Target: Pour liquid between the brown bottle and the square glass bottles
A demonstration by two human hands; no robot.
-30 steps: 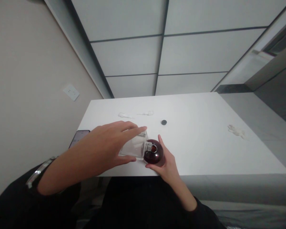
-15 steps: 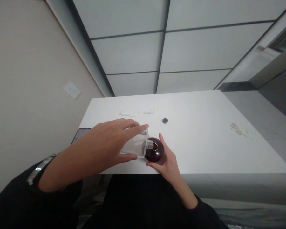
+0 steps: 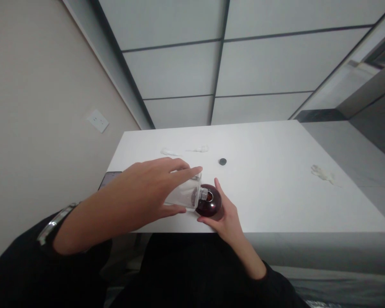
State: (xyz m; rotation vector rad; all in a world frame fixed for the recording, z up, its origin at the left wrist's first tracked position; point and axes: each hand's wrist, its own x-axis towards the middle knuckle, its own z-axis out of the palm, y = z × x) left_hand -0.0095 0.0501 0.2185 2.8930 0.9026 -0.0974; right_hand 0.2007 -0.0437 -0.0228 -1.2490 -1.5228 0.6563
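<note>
My left hand (image 3: pixel 154 184) is closed round a clear square bottle (image 3: pixel 186 193), which lies tipped on its side with its threaded neck pointing right. That neck sits right at the round mouth of a dark red-brown bottle (image 3: pixel 211 206); whether the two touch, I cannot tell. My right hand (image 3: pixel 227 217) wraps the brown bottle from the right and keeps it upright near the table's front edge. Any liquid passing between the bottles is too small to make out. Beyond the hands lies a small dark round cap (image 3: pixel 223 161).
Two white pump tops with thin tubes, one the left pump top (image 3: pixel 169 152) and the other the right pump top (image 3: pixel 201 149), lie at the back of the white table (image 3: pixel 269 184). A phone (image 3: pixel 109 177) is partly behind my left forearm. Crumpled pale material (image 3: pixel 322 173) lies far right.
The clear bottle and my left hand have shifted very slightly to the right, bringing its neck a little further over the brown bottle's mouth. Otherwise little differs.
</note>
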